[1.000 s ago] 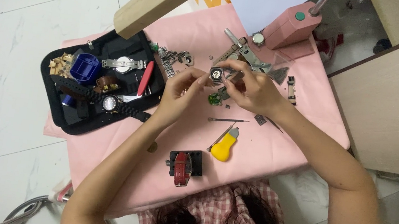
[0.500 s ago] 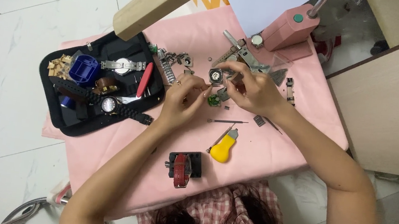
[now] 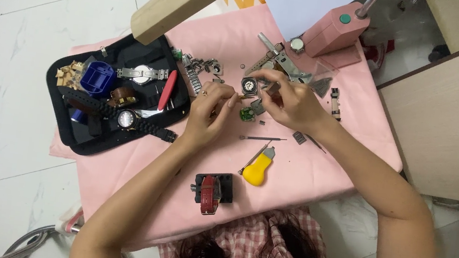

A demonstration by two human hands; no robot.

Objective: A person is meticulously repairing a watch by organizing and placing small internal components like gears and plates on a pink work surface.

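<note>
A: Item one, what is being held?

B: A small round watch movement (image 3: pixel 249 85), silvery with dark gearwork showing on its face, is being held just above the pink cloth (image 3: pixel 136 164) near the middle of the table. It is being pinched at its right edge by the fingertips of the right hand (image 3: pixel 292 103). The left hand (image 3: pixel 208 111) is being kept just beside it, fingers curled loosely with nothing clearly grasped in them.

A: Counts, please.

B: One movement is being handled. One green part (image 3: pixel 247 114) is being left on the cloth just below it. One yellow-handled tool (image 3: pixel 256 171) and one thin metal pin (image 3: pixel 262 139) are being kept nearer the person. One black holder with a red strap (image 3: pixel 211 190) is being kept at the near edge. In the black tray (image 3: pixel 80 139), two watches are being stored: one silver watch (image 3: pixel 141 74) and one black-strapped watch (image 3: pixel 127 118); one blue box (image 3: pixel 97 78) and one red tool (image 3: pixel 167 89) are being stored with them. One pink press (image 3: pixel 331 35) is being kept at the far side.
</note>
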